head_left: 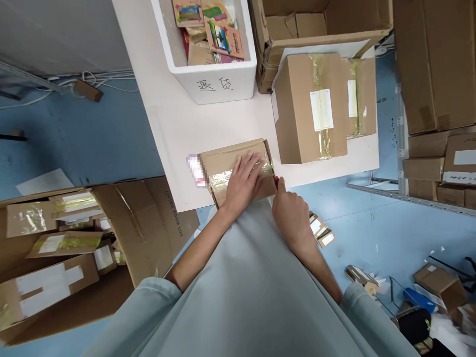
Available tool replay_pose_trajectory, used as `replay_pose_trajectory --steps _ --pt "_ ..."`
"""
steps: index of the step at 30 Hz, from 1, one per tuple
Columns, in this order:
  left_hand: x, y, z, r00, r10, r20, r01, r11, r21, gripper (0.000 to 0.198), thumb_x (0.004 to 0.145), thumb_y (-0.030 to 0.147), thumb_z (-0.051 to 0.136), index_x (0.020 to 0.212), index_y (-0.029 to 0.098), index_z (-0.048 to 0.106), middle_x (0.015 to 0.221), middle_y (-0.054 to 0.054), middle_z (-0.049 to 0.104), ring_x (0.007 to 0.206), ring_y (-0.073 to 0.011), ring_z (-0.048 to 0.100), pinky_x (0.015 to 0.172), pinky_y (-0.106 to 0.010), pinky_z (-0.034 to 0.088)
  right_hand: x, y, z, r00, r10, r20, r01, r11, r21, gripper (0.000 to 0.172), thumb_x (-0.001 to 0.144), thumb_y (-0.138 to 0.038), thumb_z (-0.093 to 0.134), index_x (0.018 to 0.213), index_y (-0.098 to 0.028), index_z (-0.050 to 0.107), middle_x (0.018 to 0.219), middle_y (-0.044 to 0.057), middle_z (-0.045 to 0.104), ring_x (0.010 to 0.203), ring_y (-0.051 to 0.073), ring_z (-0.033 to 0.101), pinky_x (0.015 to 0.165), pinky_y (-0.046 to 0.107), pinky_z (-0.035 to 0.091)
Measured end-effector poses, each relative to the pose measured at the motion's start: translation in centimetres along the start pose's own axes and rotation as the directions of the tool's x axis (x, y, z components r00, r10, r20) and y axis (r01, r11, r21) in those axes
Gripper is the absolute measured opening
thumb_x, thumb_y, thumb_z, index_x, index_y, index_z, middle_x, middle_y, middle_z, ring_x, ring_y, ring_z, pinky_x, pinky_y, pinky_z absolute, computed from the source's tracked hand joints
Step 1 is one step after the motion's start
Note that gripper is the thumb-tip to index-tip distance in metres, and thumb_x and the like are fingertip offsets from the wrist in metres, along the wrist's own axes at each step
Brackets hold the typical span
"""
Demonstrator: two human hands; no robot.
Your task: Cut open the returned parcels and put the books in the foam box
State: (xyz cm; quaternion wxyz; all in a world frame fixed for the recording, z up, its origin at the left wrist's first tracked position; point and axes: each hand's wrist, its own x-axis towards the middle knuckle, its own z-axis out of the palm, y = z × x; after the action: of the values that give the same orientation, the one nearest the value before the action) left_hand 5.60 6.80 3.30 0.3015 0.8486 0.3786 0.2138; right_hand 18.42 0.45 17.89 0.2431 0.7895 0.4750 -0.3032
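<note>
Several parcels (70, 244) are held in a large carton (148, 210), cut off at left. One item (197, 171), pixelated and unreadable, is seen beside a taped flat box (218, 166), placed at the near edge of the table (223, 121). The left hand (241, 183) is laid flat on the box, fingers slightly parted. A red tool (276, 180), mostly hidden, is gripped at the box's right end by the right hand (292, 213), fingers curled.
</note>
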Motion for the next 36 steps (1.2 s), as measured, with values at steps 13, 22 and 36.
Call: replay_pose_trajectory --steps 13,22,36 --pt "0.2 -0.1 -0.3 0.996 -0.085 -0.003 0.085 0.996 0.025 0.043 0.119 0.038 0.047 0.158 0.023 0.059 0.172 -0.016 0.059 0.172 -0.0336 0.039 0.144 -0.068 0.022 -0.2 1.3 1.9 0.997 -0.055 -0.049 0.057 0.997 0.045 0.065 0.115 -0.013 0.037 0.18 -0.014 0.03 0.103 0.016 0.084 0.095 0.028 0.084 0.08 0.032 0.061" --pt "0.3 -0.5 0.1 0.996 -0.085 0.0 0.084 0.995 0.06 0.045 0.12 0.039 0.046 0.16 0.023 0.058 0.172 -0.016 0.058 0.172 -0.0332 0.039 0.144 -0.067 0.024 3.5 0.4 1.8 0.993 -0.097 -0.07 0.102 0.992 0.078 0.064 0.115 -0.013 0.036 0.178 -0.014 0.032 0.112 0.019 0.084 0.104 0.028 0.083 0.086 0.032 0.061" --pt "-5.0 -3.3 -5.1 0.998 -0.054 -0.034 0.056 0.996 0.067 0.055 0.119 0.044 0.047 0.171 0.026 0.051 0.172 -0.016 0.058 0.171 -0.0332 0.041 0.142 -0.066 0.028 6.9 6.7 4.7 0.932 -0.067 -0.355 0.302 0.683 0.665 0.052 0.117 -0.048 0.036 0.155 -0.019 0.057 0.124 0.012 0.085 0.084 0.025 0.082 0.083 0.039 0.064"
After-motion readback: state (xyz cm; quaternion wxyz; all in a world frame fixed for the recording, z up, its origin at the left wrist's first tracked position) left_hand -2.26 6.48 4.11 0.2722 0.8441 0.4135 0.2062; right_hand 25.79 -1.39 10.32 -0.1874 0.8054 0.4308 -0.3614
